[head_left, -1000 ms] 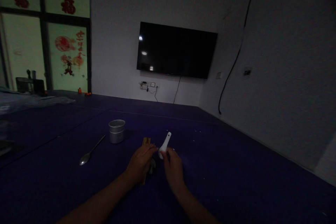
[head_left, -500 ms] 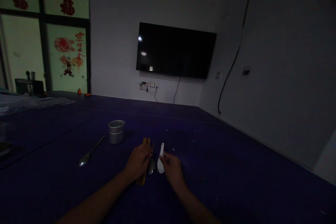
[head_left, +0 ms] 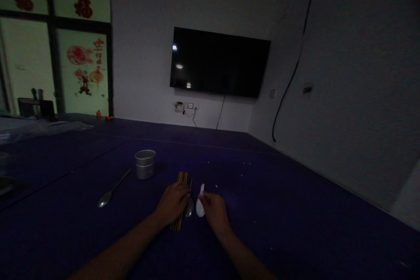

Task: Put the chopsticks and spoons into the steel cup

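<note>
A bundle of wooden chopsticks (head_left: 176,225) lies on the dark blue tabletop, with my left hand (head_left: 173,201) across it. Its bent fingers reach the handle of a metal spoon (head_left: 189,208) lying just right of the chopsticks; the hand partly hides both. My right hand (head_left: 215,211) pinches a white soup spoon (head_left: 200,208) by its handle, bowl toward me, beside the metal spoon. Left of my hands stands a metal cup (head_left: 145,165). Another metal spoon (head_left: 113,190) lies slanted to the left of that cup.
Small white scraps (head_left: 216,186) are scattered on the table (head_left: 295,227) to the right. Crumpled clear plastic (head_left: 42,127) lies at the far left, near a dark holder (head_left: 36,107) and small orange items (head_left: 109,118). A television (head_left: 219,62) hangs on the wall beyond.
The white soup spoon's handle end has dropped slightly toward me in my right hand. My left hand stays almost where it was, over the chopsticks.
</note>
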A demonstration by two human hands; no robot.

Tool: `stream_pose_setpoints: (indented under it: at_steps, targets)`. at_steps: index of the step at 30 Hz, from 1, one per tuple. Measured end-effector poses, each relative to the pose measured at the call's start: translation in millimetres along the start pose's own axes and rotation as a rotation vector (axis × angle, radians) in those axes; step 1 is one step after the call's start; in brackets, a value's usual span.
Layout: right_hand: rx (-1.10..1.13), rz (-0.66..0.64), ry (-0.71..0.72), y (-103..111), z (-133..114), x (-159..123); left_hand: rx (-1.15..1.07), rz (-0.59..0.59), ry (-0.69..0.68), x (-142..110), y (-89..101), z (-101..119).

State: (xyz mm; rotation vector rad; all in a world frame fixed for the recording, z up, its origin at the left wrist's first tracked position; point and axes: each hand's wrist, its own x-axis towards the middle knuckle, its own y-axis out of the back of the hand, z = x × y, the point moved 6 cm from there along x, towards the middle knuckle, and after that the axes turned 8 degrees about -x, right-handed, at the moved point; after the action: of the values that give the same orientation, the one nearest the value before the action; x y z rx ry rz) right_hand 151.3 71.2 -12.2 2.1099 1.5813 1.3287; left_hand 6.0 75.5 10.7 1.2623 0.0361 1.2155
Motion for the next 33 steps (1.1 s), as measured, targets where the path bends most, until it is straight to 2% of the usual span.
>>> stream_pose_setpoints:
  at_steps: [5,17,23,33]
  targets:
    - [-0.143,-0.031,0.029,1.4,-3.7,0.9,-0.022,-0.004,0.007,-0.4,-2.6,-2.2]
    - [-0.320,-0.069,0.096,1.2,-8.8,0.3,-0.017,-0.070,0.010,0.5,-4.1,1.3]
    - [-0.345,-0.040,0.141,3.0,-13.4,-1.3,-0.012,-0.085,0.028,0.0,-5.7,-0.7]
    - [-0.358,-0.026,0.140,3.1,-13.9,-1.0,-0.005,-0.108,0.026,-0.1,-8.0,-2.1]
